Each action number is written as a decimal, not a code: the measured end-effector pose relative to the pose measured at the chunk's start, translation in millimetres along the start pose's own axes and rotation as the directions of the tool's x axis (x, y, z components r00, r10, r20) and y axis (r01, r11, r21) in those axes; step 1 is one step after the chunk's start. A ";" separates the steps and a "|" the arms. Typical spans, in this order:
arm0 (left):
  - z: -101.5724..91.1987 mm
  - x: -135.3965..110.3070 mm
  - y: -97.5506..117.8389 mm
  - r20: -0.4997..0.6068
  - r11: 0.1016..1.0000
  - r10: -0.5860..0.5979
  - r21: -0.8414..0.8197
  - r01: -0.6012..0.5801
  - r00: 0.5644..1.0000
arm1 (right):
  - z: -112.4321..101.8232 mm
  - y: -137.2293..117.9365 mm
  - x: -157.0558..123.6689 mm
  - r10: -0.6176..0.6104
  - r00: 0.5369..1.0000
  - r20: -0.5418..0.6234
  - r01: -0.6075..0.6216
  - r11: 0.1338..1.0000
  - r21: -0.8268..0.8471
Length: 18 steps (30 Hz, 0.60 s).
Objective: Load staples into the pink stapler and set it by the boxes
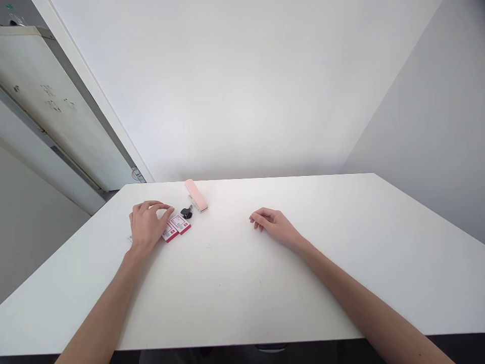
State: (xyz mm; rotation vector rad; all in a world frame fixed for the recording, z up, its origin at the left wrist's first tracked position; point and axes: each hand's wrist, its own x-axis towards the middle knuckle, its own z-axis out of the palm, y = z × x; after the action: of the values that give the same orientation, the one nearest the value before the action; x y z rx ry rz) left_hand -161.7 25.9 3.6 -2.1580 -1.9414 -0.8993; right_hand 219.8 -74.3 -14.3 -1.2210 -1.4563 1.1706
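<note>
On the left of the table, my left hand (146,222) hovers over or rests beside two small white-and-red boxes, a nearer one (170,232) and a farther one (181,223). Its thumb and forefinger meet in a pinch near the boxes' far edge; whatever lies between the tips is too small to make out. Part of the nearer box is hidden behind this hand, and a pale printed edge shows at its left side. Black keys (186,212) lie just beyond the boxes. Near mid-table, my right hand (275,223) is loosely closed, thumb against curled fingers, with nothing visible in it.
A pink stapler (196,195) lies behind the keys, close to the far edge of the white table (235,283). A white wall (242,91) rises behind the table, and a grey wall (428,126) stands at right. Stained pale panels (56,101) are at left.
</note>
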 end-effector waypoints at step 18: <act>7.6 -51.5 86.3 0.173 0.797 0.595 -0.255 -0.548 0.785 | 0.6 1.0 -0.8 0.032 0.999 -0.007 -0.032 0.999 -0.039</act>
State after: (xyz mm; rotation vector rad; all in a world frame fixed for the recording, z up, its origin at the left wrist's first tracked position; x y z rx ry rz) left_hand -78.8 -31.3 -1.3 -2.8483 -1.1429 -0.7446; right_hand 219.5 -75.1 -15.4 -1.2781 -1.4659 1.1630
